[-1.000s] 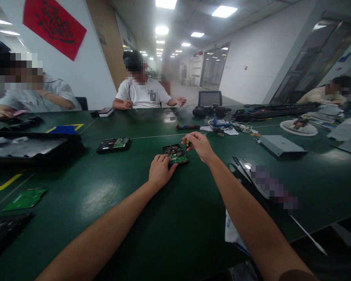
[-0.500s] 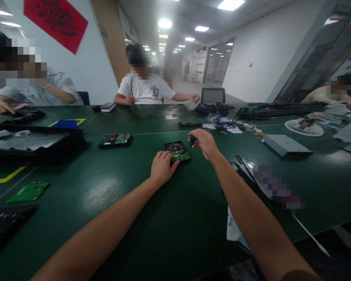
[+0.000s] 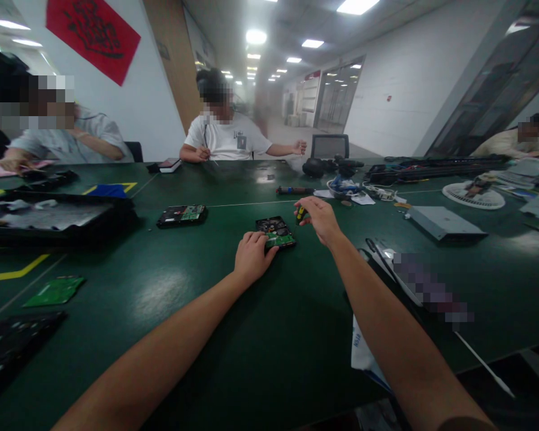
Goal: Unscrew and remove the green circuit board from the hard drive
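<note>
A small black hard drive with a green circuit board [image 3: 279, 239] lies on the dark green table [image 3: 233, 365], in front of me. My left hand [image 3: 253, 256] rests on its left side, fingers together over the edge, holding it against the table. Just right of the drive, my right hand [image 3: 317, 216] is raised with its fingers closed around a yellow and black screwdriver [image 3: 301, 214]. The screwdriver's tip is too small to make out. A second drive [image 3: 182, 216] sits further left.
A large black tray-like casing [image 3: 54, 218], a loose green board [image 3: 56, 291] and another black drive [image 3: 18, 344] are at the left. A silver metal box [image 3: 444, 222], cables [image 3: 344, 187] and a white round grille [image 3: 474, 195] lie right. Three people sit around the table.
The view has shifted slightly, moving everything a little to the right. In my right hand the screwdriver has turned, showing its yellow part. A person's outstretched hand opposite has changed pose.
</note>
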A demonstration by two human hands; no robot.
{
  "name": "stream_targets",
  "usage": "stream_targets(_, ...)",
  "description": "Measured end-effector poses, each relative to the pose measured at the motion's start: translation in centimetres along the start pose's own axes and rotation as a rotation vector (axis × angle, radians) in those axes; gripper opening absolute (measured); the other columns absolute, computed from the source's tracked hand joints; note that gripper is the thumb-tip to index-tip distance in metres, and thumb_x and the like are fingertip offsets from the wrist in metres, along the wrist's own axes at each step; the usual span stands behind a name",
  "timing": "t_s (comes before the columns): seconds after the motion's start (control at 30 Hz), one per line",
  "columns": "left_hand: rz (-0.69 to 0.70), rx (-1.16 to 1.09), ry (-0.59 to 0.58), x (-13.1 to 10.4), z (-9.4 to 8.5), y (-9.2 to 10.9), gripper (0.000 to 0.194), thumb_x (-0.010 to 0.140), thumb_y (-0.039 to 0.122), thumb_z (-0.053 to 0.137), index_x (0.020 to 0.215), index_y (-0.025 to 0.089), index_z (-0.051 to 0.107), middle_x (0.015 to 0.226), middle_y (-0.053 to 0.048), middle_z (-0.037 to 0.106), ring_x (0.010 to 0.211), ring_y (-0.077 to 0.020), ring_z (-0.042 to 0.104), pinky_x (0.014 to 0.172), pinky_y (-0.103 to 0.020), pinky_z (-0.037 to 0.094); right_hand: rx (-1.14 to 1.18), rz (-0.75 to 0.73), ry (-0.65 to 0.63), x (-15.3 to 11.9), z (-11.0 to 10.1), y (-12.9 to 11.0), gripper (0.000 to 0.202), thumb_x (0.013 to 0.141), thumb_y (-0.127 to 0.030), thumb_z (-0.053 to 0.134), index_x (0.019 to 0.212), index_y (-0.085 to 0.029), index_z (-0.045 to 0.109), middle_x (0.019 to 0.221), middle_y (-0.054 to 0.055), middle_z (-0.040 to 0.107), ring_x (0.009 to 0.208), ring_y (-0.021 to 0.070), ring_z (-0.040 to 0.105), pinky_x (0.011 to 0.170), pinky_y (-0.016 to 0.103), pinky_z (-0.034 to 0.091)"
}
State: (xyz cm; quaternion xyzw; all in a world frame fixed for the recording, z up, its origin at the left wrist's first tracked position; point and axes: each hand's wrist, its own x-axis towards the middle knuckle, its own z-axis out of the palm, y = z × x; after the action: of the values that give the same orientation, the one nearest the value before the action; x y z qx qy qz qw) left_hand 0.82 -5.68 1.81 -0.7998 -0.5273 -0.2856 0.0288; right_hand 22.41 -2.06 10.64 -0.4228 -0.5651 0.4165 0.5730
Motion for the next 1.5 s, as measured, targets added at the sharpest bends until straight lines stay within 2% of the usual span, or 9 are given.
stream_targets(0.1,-0.003,0.006,-0.005,0.0,0.0,0.0,0.04,0.097,0.051,0.058,0.12,0.02,0.07,0.131,-0.01,0.067,0.124,-0.0319,0.052,0.105,-0.048,0.047,0.005,-0.003,0.017,0.0,0.2,0.1,0.029,0.081,-0.049,0.072,0.082,-0.02,0.067,0.08,0.003,0.069,0.07,0.0138,0.063,0.047,0.02,0.049)
stream_targets(0.47,-0.017,-0.01,-0.018,0.0,-0.1,0.1,0.038,0.096,0.049,0.059,0.121,0.022,0.07,0.13,-0.01,0.067,0.125,-0.0331,0.051,0.106,-0.049,0.047,0.134,0.014,-0.056,-0.2,0.2,-0.2,0.033,0.087,-0.051,0.062,0.098,-0.022,0.071,0.089,0.005,0.071,0.086,0.0202,0.07,0.058,0.027,0.057)
stream_targets(0.67,-0.023,-0.02,-0.023,0.0,-0.1,0.0,0.039,0.096,0.05,0.059,0.12,0.022,0.07,0.131,-0.01,0.066,0.126,-0.033,0.051,0.107,-0.049,0.045,-0.002,-0.03,0.006,-0.1,0.4,-0.1,0.024,0.079,-0.044,0.076,0.081,-0.021,0.068,0.08,0.001,0.067,0.071,0.0134,0.061,0.052,0.021,0.05)
stream_targets(0.8,-0.012,-0.009,-0.02,0.0,-0.1,0.0,0.04,0.097,0.05,0.058,0.121,0.02,0.069,0.131,-0.011,0.066,0.125,-0.0329,0.051,0.107,-0.049,0.046,0.033,-0.025,-0.022,0.0,0.4,-0.1,0.026,0.082,-0.046,0.073,0.087,-0.021,0.067,0.091,0.004,0.072,0.076,0.0148,0.067,0.051,0.021,0.05)
stream_targets(0.93,-0.018,-0.009,-0.026,-0.1,0.0,0.0,0.041,0.097,0.051,0.057,0.122,0.02,0.069,0.132,-0.011,0.065,0.124,-0.0326,0.053,0.107,-0.048,0.047,0.055,-0.03,-0.049,-0.1,0.4,-0.1,0.033,0.083,-0.052,0.072,0.094,-0.021,0.068,0.092,0.004,0.072,0.085,0.0167,0.07,0.056,0.022,0.054)
stream_targets(1.1,-0.031,-0.007,-0.018,-0.1,0.3,-0.1,0.042,0.097,0.051,0.057,0.125,0.02,0.068,0.138,-0.012,0.061,0.126,-0.0328,0.052,0.108,-0.047,0.048,0.022,-0.094,-0.057,-0.1,0.5,0.3,0.035,0.075,-0.043,0.081,0.1,-0.022,0.067,0.093,0.002,0.069,0.088,0.0181,0.068,0.065,0.029,0.062)
stream_targets(1.3,-0.057,-0.011,-0.026,-0.1,0.4,-0.3,0.044,0.096,0.052,0.058,0.126,0.021,0.067,0.139,-0.013,0.06,0.128,-0.0333,0.052,0.107,-0.048,0.048,-0.278,-0.227,0.094,-0.1,0.2,1.3,0.043,0.076,-0.047,0.079,0.106,-0.024,0.06,0.094,0.003,0.066,0.082,0.0198,0.065,0.048,0.025,0.055)
stream_targets(1.4,-0.048,-0.005,-0.019,-0.1,0.4,-0.2,0.044,0.096,0.052,0.057,0.126,0.02,0.067,0.138,-0.013,0.06,0.129,-0.0333,0.051,0.109,-0.048,0.047,-0.31,-0.289,0.176,-0.4,0.3,1.4,0.05,0.076,-0.046,0.08,0.115,-0.028,0.055,0.101,0.004,0.066,0.087,0.0209,0.066,0.055,0.027,0.056)
stream_targets(1.5,-0.046,0.002,-0.009,-0.1,0.5,-0.2,0.045,0.096,0.052,0.057,0.126,0.019,0.067,0.138,-0.014,0.059,0.129,-0.0335,0.051,0.11,-0.048,0.046,-0.353,-0.332,0.159,-0.7,0.6,1.2,0.043,0.083,-0.046,0.075,0.118,-0.03,0.056,0.107,0.005,0.067,0.092,0.0225,0.066,0.067,0.033,0.058)
